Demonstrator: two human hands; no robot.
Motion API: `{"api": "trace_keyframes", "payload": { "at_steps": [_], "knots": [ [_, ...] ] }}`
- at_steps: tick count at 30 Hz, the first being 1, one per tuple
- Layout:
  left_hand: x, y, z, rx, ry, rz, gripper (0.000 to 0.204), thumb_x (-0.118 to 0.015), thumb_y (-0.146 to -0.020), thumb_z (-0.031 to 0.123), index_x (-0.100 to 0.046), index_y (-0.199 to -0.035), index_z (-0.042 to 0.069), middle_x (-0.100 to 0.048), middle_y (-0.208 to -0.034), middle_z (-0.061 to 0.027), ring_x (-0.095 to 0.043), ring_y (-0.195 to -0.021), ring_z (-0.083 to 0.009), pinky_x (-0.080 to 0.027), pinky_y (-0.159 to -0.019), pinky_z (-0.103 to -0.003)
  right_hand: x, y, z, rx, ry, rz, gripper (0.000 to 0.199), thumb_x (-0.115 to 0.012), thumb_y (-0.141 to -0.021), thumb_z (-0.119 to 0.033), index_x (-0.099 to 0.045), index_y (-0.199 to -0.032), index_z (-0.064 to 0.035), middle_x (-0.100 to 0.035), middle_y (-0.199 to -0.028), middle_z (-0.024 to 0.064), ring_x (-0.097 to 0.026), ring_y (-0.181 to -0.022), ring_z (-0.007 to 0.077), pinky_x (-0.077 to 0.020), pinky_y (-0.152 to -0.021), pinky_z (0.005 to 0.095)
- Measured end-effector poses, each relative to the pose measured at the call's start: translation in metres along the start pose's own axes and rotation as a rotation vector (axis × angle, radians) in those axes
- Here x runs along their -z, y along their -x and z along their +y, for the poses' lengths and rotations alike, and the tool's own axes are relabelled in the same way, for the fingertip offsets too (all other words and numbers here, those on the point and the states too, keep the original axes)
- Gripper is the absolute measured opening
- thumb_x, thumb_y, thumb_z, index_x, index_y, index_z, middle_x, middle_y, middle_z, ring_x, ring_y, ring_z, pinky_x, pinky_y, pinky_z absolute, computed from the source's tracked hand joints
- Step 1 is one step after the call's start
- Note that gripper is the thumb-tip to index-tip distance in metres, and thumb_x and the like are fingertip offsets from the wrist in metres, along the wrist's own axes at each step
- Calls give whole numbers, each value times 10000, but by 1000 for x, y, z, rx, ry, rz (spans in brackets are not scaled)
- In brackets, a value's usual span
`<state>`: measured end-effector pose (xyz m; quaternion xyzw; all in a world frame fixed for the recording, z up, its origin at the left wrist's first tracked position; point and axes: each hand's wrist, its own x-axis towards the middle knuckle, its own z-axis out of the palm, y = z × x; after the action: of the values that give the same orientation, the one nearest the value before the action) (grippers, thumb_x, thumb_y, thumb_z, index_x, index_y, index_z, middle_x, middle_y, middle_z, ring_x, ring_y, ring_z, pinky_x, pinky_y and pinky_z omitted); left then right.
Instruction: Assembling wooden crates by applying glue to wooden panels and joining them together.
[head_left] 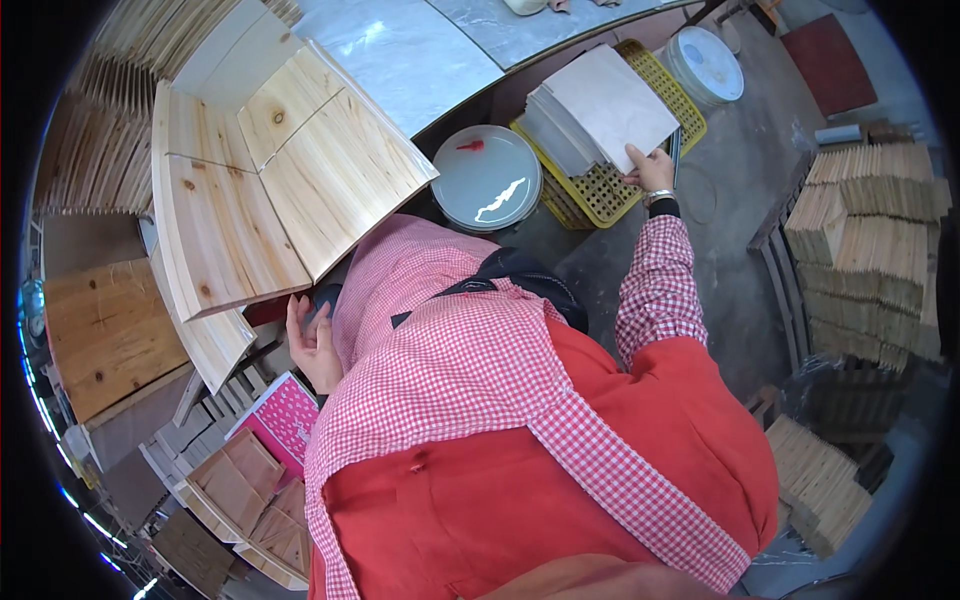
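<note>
A stack of thin white sheets (pixel 615 105) lies in a yellow plastic basket (pixel 603 205), its layers slightly fanned. My right hand (pixel 650 170) reaches out to the stack and pinches the near corner of the top sheet between thumb and fingers. Down by my left side, my left hand (pixel 316 345) holds nothing, and its fingers are curled loosely apart. Just above it is the lower edge of pale knotty wooden boards (pixel 300 150), which meet at an angle like an open trough.
A round lidded tub (pixel 487 180) with a red piece and a white smear on top stands before me. Another white bucket (pixel 705 65) is beyond the basket. Wooden boards (pixel 870 240) are stacked at right; more (pixel 105 150) stand at left. A grey tabletop (pixel 400 60) lies ahead.
</note>
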<state>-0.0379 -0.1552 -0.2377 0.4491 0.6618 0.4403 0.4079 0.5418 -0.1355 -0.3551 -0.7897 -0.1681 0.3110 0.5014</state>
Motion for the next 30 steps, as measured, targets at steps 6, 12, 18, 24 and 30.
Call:
{"api": "trace_keyframes", "payload": {
  "at_steps": [6, 12, 18, 24, 30],
  "knots": [
    [6, 3, -3, -24, 59, 26, 586, -505, -860, -75, -347, -1412, 43, -453, -1357, -180, -607, -1067, -224, -468, -884, -270, 14, -16, -23, 154, 610, 162, 431, -772, -721, -325, -568, -820, 42, -624, -766, 159, -639, -657, 265, -509, -577, 365],
    [15, 2, 7, -53, 175, -1, 640, -582, -836, -29, -332, -1420, 50, -432, -1377, -172, -556, -1144, -238, -448, -938, -310, 66, 21, -108, 734, 623, 503, 284, -554, -855, -151, -523, -1046, 57, -611, -981, 237, -603, -914, 381, -459, -805, 431],
    [14, -7, 50, -241, 21, 35, 762, -708, -779, 93, -310, -1427, 54, -436, -1369, -153, -480, -1229, -257, -421, -985, -356, -17, 129, -285, 1161, 365, -60, 292, -511, -926, -79, -511, -1201, 19, -626, -1010, 201, -620, -884, 276, -475, -800, 347],
    [2, -27, 65, -267, -106, -14, 741, -748, -758, 162, -352, -1368, 15, -467, -1318, -162, -507, -1197, -263, -445, -965, -363, -204, 156, -338, 1640, 564, -555, 162, -515, -867, -55, -533, -1027, -50, -620, -865, 181, -596, -809, 385, -469, -671, 446],
    [-7, -38, 68, -168, -30, -129, 565, -738, -784, 185, -449, -1208, -51, -585, -1130, -176, -628, -977, -237, -519, -823, -323, -294, 154, -351, 1822, 651, -681, 237, -540, -831, -74, -529, -1067, -76, -628, -816, 183, -603, -773, 393, -473, -654, 474]
  ]
}}
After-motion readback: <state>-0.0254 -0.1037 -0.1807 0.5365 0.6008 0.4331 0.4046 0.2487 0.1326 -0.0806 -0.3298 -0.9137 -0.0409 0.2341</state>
